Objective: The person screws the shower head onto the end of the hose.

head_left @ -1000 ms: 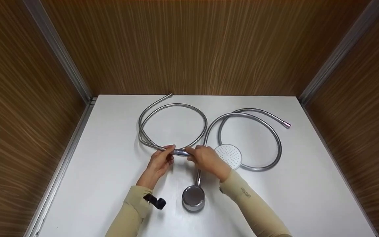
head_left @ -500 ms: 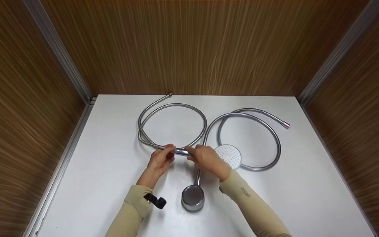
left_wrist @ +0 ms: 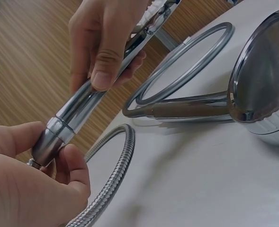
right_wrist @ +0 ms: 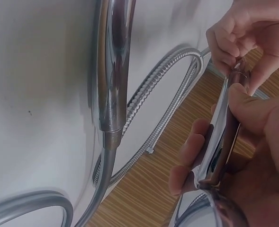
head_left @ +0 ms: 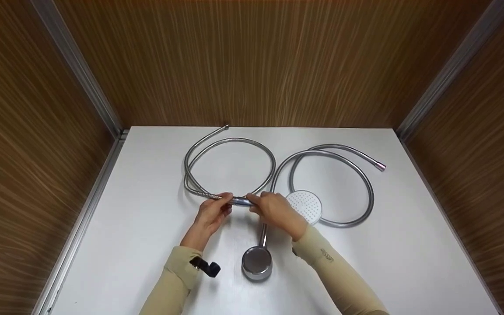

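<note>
With curled fingers my right hand grips the chrome handle of a shower head whose white round spray face points up. The handle's other end meets a tapered chrome hose nut. Thumb and fingers of my left hand pinch that nut. In the left wrist view, nut and handle stand in one line, end to end. From the nut a ribbed metal shower hose runs off in a loop on the table. Its free end lies by the back edge.
A second chrome shower head lies face down between my forearms. Joined to it is a smooth grey hose, coiled on the right, its end fitting loose. Wood-grain panels wall in the white table on three sides.
</note>
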A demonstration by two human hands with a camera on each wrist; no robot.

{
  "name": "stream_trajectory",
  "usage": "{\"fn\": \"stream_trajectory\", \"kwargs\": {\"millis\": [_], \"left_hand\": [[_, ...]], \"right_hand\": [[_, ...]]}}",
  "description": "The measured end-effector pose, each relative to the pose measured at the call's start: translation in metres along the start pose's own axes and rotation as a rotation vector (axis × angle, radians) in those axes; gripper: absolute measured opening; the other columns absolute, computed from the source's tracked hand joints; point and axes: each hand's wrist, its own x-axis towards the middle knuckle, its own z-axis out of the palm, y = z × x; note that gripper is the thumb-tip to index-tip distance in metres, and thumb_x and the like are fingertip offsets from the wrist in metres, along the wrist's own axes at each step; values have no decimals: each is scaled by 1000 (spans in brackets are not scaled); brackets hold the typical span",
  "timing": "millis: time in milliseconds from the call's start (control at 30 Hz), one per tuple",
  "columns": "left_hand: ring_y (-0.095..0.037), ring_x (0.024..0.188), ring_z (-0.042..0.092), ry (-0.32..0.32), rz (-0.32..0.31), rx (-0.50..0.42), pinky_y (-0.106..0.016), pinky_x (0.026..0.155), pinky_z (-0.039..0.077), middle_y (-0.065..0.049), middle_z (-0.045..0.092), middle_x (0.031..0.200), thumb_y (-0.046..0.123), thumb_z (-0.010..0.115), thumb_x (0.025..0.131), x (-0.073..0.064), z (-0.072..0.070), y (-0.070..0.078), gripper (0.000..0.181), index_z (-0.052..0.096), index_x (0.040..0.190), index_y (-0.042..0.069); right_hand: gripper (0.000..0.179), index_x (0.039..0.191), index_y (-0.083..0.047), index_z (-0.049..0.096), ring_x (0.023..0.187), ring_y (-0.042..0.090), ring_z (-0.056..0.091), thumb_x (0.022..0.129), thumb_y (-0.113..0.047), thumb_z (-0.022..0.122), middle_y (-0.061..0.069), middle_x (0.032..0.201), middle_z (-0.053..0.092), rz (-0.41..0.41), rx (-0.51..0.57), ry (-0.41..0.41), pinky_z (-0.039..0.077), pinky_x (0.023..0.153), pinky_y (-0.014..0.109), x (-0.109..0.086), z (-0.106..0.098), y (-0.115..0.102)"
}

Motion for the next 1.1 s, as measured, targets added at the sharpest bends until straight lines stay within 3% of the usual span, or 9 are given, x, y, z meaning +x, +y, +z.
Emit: {"fn": "stream_trajectory", "kwargs": {"millis": [67, 233, 367, 533, 633, 767, 867, 1100], "left_hand": [[-8, 73, 60, 3, 15, 10, -19, 66, 52, 2, 67, 78, -1, 70, 98, 1, 0, 0, 3, 69, 96, 2], [-9, 72, 61, -2, 29, -37, -21, 69, 53, 0, 65, 80, -9, 66, 94, 1, 1, -1, 15, 62, 108, -8], [-11, 73, 62, -2, 19, -73, -24, 69, 54, -2, 65, 79, -9, 67, 94, 0, 2, 0, 10, 63, 97, 0], [-11, 75, 65, -19, 26, -76, -25, 69, 58, -2, 67, 80, -7, 70, 95, 0, 1, -1, 18, 62, 89, 7], [-13, 78, 67, -26, 42, -86, -25, 72, 59, -5, 67, 84, -11, 70, 93, 0, 2, -2, 16, 60, 97, 1], [-16, 83, 69, -32, 58, -93, -27, 77, 61, -10, 65, 92, -15, 69, 91, 1, 3, -3, 27, 53, 112, -10], [-17, 85, 69, -34, 69, -92, -28, 80, 61, -11, 65, 94, -16, 69, 90, 1, 4, -4, 31, 50, 115, -11], [-10, 76, 63, -9, 49, -103, -25, 74, 57, -1, 65, 81, -3, 70, 97, 0, 5, -5, 14, 59, 95, 5]], "right_hand": [[18, 115, -10, 65, 67, 30, 62, 102, -21, 70, 13, 81, 66, 7, -3, -5, 54, 59, 46, 0, 0, 0], [20, 118, -10, 66, 68, 30, 64, 102, -21, 70, 13, 81, 67, 6, -5, -7, 54, 60, 45, -1, 0, -1], [21, 118, -9, 65, 70, 30, 65, 102, -22, 70, 13, 81, 68, -7, -12, 2, 55, 61, 45, -2, 0, -2], [17, 110, -9, 63, 67, 31, 64, 100, -19, 72, 13, 79, 66, -22, 1, 27, 54, 60, 46, -1, 0, -4], [16, 108, -10, 63, 67, 31, 63, 100, -19, 72, 13, 78, 65, -17, -3, 24, 54, 60, 48, -1, -1, -4], [16, 111, -10, 64, 67, 31, 63, 102, -22, 70, 13, 79, 65, -1, -11, 11, 53, 60, 47, -1, -2, -4], [17, 112, -10, 64, 67, 31, 63, 102, -22, 70, 13, 79, 65, -2, -14, 11, 53, 59, 46, -1, -1, -4], [20, 116, -9, 65, 70, 31, 65, 101, -21, 71, 14, 82, 68, -2, 7, 21, 55, 62, 46, -2, -1, -4]]}}
